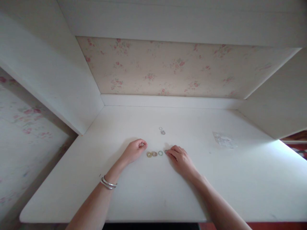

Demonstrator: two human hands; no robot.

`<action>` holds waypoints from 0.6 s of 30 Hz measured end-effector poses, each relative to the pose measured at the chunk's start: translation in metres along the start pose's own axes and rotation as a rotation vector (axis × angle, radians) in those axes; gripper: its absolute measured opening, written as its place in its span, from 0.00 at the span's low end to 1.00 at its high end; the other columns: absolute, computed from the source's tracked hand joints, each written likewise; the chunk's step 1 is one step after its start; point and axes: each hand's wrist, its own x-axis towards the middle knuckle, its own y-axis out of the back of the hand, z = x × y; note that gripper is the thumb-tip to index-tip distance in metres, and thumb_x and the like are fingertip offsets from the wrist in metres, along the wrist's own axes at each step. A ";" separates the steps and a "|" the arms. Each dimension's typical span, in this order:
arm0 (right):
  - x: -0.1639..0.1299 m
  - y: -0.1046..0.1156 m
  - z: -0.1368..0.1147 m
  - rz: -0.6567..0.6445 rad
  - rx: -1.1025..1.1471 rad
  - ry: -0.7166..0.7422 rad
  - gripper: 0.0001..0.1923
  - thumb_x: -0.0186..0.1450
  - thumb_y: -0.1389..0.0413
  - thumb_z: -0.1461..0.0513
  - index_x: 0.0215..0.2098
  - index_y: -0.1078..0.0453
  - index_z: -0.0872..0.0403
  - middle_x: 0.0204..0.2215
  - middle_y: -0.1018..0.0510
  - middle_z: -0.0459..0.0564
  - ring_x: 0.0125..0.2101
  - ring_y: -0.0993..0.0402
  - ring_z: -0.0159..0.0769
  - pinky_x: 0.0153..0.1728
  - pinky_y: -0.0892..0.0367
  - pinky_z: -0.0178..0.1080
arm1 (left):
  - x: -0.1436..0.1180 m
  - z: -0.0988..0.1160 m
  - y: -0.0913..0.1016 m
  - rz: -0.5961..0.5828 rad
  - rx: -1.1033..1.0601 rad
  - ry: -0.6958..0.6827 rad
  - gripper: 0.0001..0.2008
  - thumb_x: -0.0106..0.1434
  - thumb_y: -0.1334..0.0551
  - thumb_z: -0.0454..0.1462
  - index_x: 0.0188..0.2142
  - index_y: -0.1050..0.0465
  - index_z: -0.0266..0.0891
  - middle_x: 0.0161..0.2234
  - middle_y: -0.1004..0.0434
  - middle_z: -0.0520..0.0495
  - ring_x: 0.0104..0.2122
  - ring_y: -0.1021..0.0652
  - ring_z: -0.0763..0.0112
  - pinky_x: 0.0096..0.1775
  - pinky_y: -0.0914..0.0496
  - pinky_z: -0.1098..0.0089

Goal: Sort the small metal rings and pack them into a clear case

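Note:
A short row of small thin rings lies on the white desk between my hands: yellow rings [149,154], a brownish pair [154,154] and a pale green ring [160,153]. At the row's right end, the fingertips of my right hand [179,158] are closed on a small greyish ring [166,151], down at the desk top. My left hand [135,150] rests just left of the row with fingers curled together; what they hold, if anything, is hidden. Farther back lie a few silvery rings [162,132], touched by neither hand.
A crumpled clear plastic bag [224,140] lies to the right on the white desk [134,198]. White side panels and a flowered back wall [168,67] enclose the desk, with a shelf board [182,22] overhead. Two silver bangles [109,183] circle my left wrist.

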 end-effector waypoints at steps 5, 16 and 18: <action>-0.002 0.001 -0.002 0.005 -0.001 -0.001 0.12 0.68 0.53 0.60 0.37 0.26 0.49 0.33 0.26 0.49 0.34 0.31 0.35 0.38 0.37 0.38 | 0.001 -0.001 0.001 0.044 -0.032 0.015 0.17 0.59 0.45 0.47 0.38 0.28 0.37 0.29 0.24 0.49 0.29 0.26 0.69 0.31 0.35 0.72; 0.003 0.011 0.017 0.327 0.291 -0.302 0.16 0.66 0.53 0.53 0.34 0.25 0.51 0.31 0.28 0.49 0.28 0.32 0.32 0.29 0.37 0.34 | 0.068 0.048 -0.030 0.034 0.445 -0.269 0.13 0.63 0.47 0.43 0.39 0.26 0.44 0.35 0.22 0.47 0.35 0.24 0.66 0.38 0.35 0.70; 0.004 0.011 0.020 0.327 0.315 -0.319 0.16 0.66 0.52 0.53 0.34 0.25 0.52 0.30 0.28 0.48 0.27 0.33 0.31 0.29 0.37 0.34 | 0.085 0.049 -0.032 0.026 0.535 -0.247 0.12 0.64 0.47 0.42 0.41 0.26 0.46 0.40 0.22 0.48 0.39 0.25 0.65 0.41 0.35 0.69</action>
